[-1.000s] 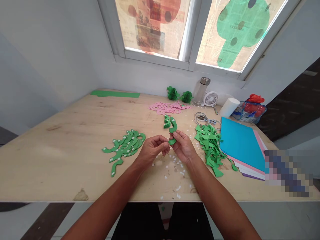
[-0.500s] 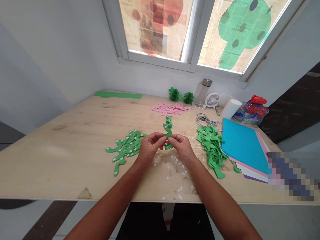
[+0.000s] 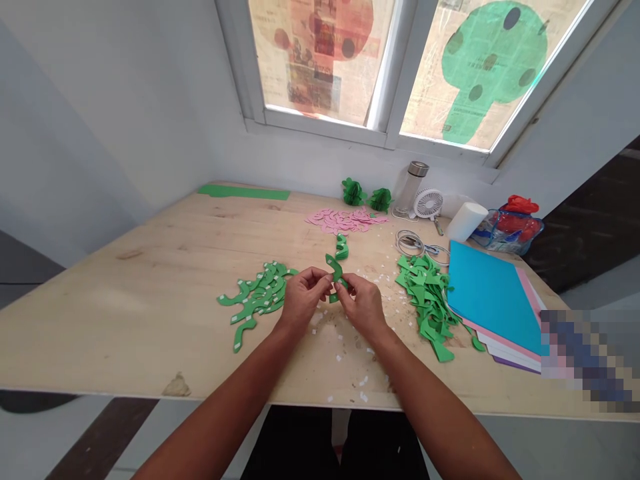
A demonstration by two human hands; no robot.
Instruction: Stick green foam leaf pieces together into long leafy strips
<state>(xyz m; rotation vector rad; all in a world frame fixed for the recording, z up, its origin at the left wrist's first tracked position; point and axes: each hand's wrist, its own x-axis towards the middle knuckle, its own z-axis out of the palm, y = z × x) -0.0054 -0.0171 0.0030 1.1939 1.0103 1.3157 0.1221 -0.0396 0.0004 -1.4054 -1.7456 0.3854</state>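
Viewed remotely, my bare left hand (image 3: 304, 297) and bare right hand (image 3: 364, 303) nearly meet, each with thumb and fingers drawn into a pinch. Behind the hands, my bare left forearm (image 3: 235, 393) and bare right forearm (image 3: 425, 393) converge in a V.

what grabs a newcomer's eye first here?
The blue sheet at the right of the table, and the green shape on the right window pane. Then, mid-table, the green piece between left grip and right grip, with green cutouts to its left and green scraps to its right.
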